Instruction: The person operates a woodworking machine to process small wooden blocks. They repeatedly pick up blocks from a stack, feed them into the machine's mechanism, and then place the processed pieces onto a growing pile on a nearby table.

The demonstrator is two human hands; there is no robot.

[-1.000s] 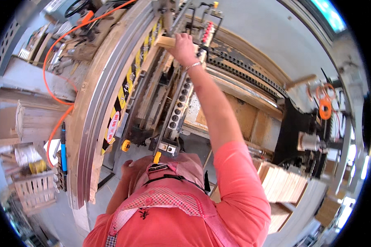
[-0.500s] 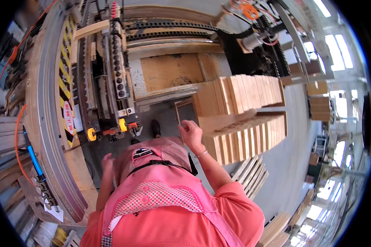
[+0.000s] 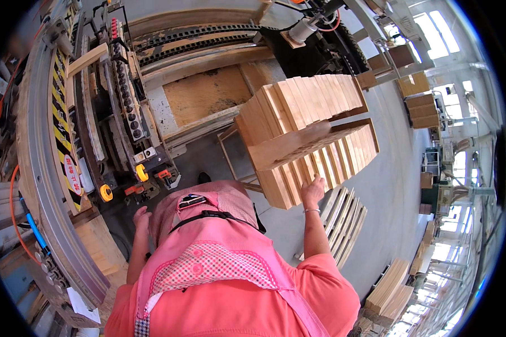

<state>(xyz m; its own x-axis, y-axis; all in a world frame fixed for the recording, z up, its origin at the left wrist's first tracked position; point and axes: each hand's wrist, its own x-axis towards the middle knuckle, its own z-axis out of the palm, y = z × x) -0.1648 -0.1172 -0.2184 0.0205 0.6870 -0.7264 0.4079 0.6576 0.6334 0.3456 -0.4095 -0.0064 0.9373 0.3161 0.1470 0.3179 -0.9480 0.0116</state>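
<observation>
A block of light wooden boards (image 3: pixel 315 104), set on edge in two rows, stands in front of me to the right on a wooden stand (image 3: pixel 230 151). My right hand (image 3: pixel 313 192) reaches the near row (image 3: pixel 323 160), fingertips against the board ends. Its fingers are slightly bent and apart, and no board is lifted out. Beside my apron on the left hangs my left hand (image 3: pixel 142 218), loosely curled with its fingers apart, touching nothing I can make out. Closest to that hand is the machine's end with its yellow round knobs (image 3: pixel 106 193).
A long machine with a metal rail (image 3: pixel 31 168) and a black-and-yellow warning strip (image 3: pixel 62 121) runs along my left. Ahead lies a dusty wooden bed (image 3: pixel 208 98). A slatted pallet (image 3: pixel 346 219) rests on the floor at right, with stacked boards (image 3: pixel 388 286) farther back.
My right hand has moved right, from the stack's left side to its near row. My view has turned, so the machine and stack sit farther left. The left hand stays low beside the apron.
</observation>
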